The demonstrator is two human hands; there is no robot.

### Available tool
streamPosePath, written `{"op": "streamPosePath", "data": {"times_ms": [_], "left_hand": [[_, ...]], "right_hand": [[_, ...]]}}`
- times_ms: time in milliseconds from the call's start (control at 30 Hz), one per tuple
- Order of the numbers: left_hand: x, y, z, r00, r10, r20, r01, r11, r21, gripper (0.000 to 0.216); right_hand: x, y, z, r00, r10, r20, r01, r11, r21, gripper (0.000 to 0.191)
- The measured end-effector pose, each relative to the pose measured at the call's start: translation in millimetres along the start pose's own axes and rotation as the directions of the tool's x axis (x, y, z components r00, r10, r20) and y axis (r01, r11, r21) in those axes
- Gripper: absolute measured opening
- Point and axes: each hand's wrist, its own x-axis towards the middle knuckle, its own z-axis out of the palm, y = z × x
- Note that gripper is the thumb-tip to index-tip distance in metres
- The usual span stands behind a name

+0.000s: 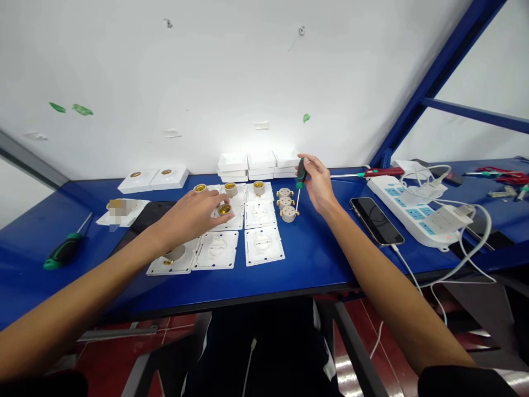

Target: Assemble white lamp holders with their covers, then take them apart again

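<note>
My left hand point(198, 212) has its fingers and thumb closed round a round lamp socket point(225, 209) with a brass-coloured inside, over a white square plate of the middle row. My right hand point(316, 182) grips a screwdriver point(301, 173) with a green and black handle, held upright. Its shaft points down, the tip by the front one of three beige sockets point(288, 214) with brass screws at their sides. Between the hands lie rows of white plates point(264, 245); a few at the back carry sockets point(258, 188).
White covers point(260, 160) are stacked along the wall, with two fitted covers point(169, 179) to their left. Another screwdriver point(64, 251) lies far left. On the right are a phone point(377, 220), a power strip point(407, 212) with cables, and a red-handled tool point(382, 172).
</note>
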Motion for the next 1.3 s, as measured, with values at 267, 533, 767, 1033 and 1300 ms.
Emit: {"op": "streamPosePath", "data": {"times_ms": [267, 533, 767, 1033, 1300], "left_hand": [[-14.8, 10.0, -6.5, 0.966, -0.114, -0.231, 0.061, 0.972, -0.226, 0.035], [-25.5, 69.1, 8.0, 0.911, 0.136, -0.39, -0.293, 0.879, -0.376, 0.035], [-2.8, 75.2, 11.8, 0.943, 0.28, -0.181, -0.323, 0.902, -0.288, 0.032], [-13.3, 58.2, 8.6, 0.984, 0.176, -0.007, -0.167, 0.921, -0.353, 0.045], [-21.9, 39.5, -6.0, 0.993, 0.084, 0.081, -0.049, 0.931, -0.363, 0.045]], "right_hand": [[-1.7, -6.7, -0.9, 0.998, -0.058, 0.012, 0.058, 0.998, -0.034, 0.026], [-15.5, -21.1, 18.5, 0.996, -0.083, 0.042, 0.084, 0.996, -0.006, 0.025], [-13.6, -21.0, 16.6, 0.996, -0.088, 0.003, 0.088, 0.996, -0.032, 0.028], [-12.7, -21.7, 15.9, 0.997, -0.078, 0.008, 0.078, 0.997, -0.027, 0.027], [-13.9, -24.3, 16.7, 0.998, -0.068, 0.008, 0.068, 0.997, -0.02, 0.024]]}}
